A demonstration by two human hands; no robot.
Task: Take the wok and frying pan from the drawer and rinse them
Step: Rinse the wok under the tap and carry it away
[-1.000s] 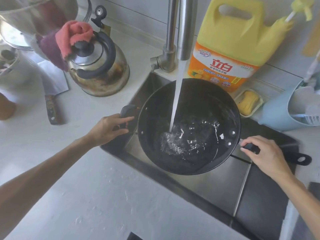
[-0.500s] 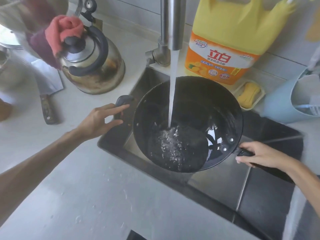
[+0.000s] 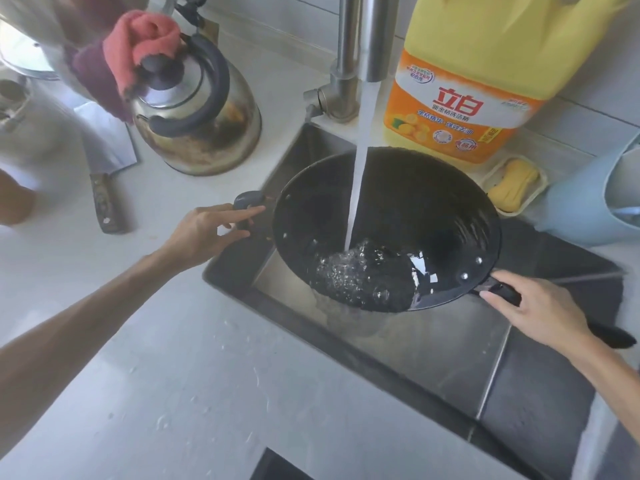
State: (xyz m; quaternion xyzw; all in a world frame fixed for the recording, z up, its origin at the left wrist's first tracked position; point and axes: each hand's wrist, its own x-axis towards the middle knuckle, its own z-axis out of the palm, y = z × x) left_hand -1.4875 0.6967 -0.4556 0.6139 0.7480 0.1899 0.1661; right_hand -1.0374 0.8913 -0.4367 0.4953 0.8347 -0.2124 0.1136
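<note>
I see the black wok held over the sink, tipped down toward me. Water runs from the tap into it and bubbles in the low part. Some water spills over the near edge into the sink.

My right hand is the grip on the wok's long black handle, with fingers curled round it close to the rim. My left hand is beside the wok's small side handle. Its fingers are fairly straight and one fingertip touches that handle, but it is not wrapped round it.

On the bench to the left stand a metal kettle with a pink cloth on top, and a cleaver. Behind the sink are a yellow soap jug and a yellow sponge in a small dish.
</note>
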